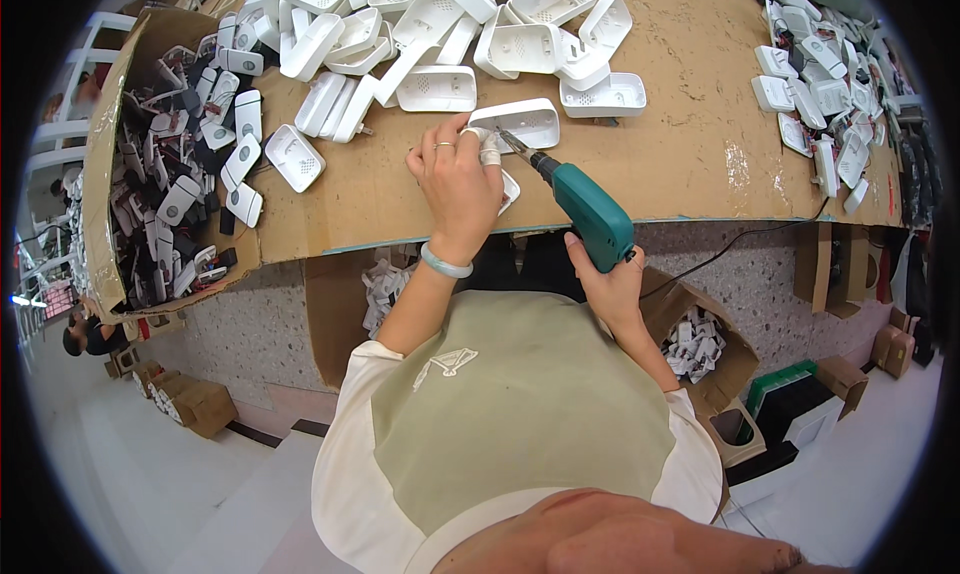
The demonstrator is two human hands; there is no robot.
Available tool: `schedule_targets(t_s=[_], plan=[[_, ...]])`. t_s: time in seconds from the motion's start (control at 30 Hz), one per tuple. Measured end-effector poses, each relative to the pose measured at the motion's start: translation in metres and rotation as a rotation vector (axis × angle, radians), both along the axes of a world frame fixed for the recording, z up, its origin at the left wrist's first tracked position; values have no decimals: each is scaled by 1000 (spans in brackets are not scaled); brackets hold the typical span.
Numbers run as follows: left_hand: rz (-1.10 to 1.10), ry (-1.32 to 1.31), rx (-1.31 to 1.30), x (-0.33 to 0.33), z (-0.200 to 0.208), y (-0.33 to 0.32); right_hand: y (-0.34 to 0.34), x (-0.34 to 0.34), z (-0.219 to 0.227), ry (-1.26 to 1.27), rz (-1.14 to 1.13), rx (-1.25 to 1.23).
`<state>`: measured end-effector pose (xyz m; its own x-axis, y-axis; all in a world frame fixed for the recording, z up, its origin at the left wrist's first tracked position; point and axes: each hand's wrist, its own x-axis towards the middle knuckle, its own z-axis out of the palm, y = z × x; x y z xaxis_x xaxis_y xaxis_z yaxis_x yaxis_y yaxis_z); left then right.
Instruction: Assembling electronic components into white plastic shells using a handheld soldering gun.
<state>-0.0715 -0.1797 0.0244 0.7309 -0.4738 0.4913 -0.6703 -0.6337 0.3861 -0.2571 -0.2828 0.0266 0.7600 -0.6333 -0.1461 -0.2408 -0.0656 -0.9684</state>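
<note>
My left hand [455,179] grips the near left edge of a white plastic housing [530,122], open side up, on the cardboard-covered table. White wrapping covers a finger of that hand; a ring and a pale bangle are on it too. My right hand [610,284] is closed around the rear of a green pistol-shaped power tool [592,214] with a black collar and thin metal tip. That tip points into the left part of the housing, close to my left fingertips; whether it touches is unclear. Another white part [508,192] lies partly hidden beside my left hand.
Many white housings [437,89] pile up at the back of the table [690,134]. A cardboard box [105,174] of small white and black devices stands left; more devices [850,159] heap at right. A black cable [740,244] runs along the right front edge.
</note>
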Motion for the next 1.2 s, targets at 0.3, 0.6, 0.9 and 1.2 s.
schedule_targets(t_s=[0.3, 0.6, 0.9, 1.2], plan=[[20, 35, 16, -1, 1, 0, 1, 4, -4, -24, -11, -19], [26, 40, 30, -1, 1, -2, 2, 6, -3, -91, -30, -96], [24, 20, 31, 0, 3, -3, 0, 5, -1, -94, 24, -155], [37, 22, 34, -5, 4, -1, 4, -6, 5, -31, 29, -125]])
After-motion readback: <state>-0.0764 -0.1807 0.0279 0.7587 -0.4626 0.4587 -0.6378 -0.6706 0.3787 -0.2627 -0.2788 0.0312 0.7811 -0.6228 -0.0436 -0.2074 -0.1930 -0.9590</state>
